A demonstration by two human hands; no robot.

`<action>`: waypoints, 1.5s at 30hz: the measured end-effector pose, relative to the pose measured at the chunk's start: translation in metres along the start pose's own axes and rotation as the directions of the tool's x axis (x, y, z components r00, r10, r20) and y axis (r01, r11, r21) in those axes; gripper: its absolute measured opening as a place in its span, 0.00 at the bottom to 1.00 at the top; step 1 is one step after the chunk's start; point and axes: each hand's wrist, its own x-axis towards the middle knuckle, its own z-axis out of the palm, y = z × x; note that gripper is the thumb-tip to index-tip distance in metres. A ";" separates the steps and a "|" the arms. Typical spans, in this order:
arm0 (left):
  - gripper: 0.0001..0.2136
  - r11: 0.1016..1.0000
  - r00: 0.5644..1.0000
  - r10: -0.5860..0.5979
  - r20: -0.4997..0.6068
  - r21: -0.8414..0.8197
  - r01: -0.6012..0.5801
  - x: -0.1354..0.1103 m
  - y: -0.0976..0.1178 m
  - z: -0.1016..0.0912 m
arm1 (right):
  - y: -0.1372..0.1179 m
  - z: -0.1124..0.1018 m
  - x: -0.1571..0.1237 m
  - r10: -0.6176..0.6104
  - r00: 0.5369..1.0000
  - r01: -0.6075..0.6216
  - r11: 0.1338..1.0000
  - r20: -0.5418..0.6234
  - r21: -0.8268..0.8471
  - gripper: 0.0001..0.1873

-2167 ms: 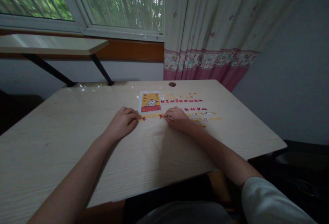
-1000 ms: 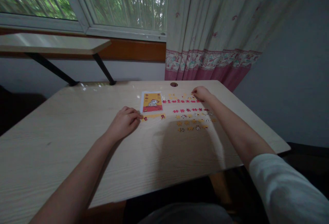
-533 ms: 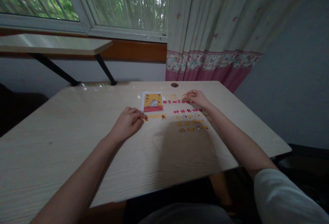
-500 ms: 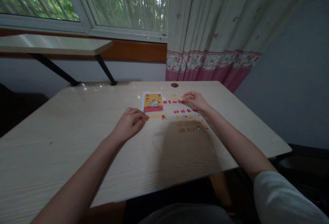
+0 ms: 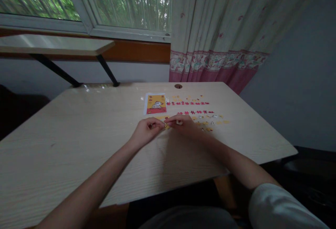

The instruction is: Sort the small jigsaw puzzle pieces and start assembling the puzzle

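Observation:
My left hand (image 5: pixel 145 132) and my right hand (image 5: pixel 183 124) meet fingertip to fingertip on the pale wooden table (image 5: pixel 78 141), just in front of a small picture card (image 5: pixel 155 103) with a yellow and red cartoon print. Both hands are closed in a pinch. Between the fingertips shows a tiny yellow puzzle piece (image 5: pixel 165 125), apparently pinched by both hands. Rows of small red pieces (image 5: pixel 188 103) and yellow and white pieces (image 5: pixel 212 118) lie beyond and to the right of my right hand.
A round cable hole (image 5: pixel 178 86) sits at the table's far edge. Behind are a window (image 5: pixel 110 5), a narrow shelf on black brackets (image 5: pixel 52 45) and a curtain with a pink hem (image 5: pixel 217 29). The table's right corner (image 5: pixel 290 148) drops off to a dark floor.
My right hand has come back from the far rows of pieces toward me and to the left. My left hand has shifted right to meet it, over the short strip below the card.

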 end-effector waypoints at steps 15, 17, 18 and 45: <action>0.06 0.966 0.990 -0.046 -0.135 -0.260 0.009 0.004 -0.003 0.001 | -0.016 0.009 -0.005 -0.076 0.970 0.001 0.951 -0.230 -0.309 0.08; 0.06 0.967 0.992 -0.039 -0.119 -0.255 0.007 0.004 -0.002 0.002 | -0.015 0.010 -0.006 -0.109 0.970 0.021 0.928 -0.215 -0.373 0.07; 0.06 0.968 0.993 -0.036 -0.112 -0.249 0.007 0.004 -0.001 0.002 | -0.014 0.009 -0.006 -0.126 0.971 0.035 0.915 -0.203 -0.403 0.07; 0.08 0.978 0.928 -0.054 -0.369 0.168 0.123 0.015 -0.028 -0.046 | 0.018 -0.004 -0.009 -0.002 1.000 0.004 0.799 0.004 -0.601 0.08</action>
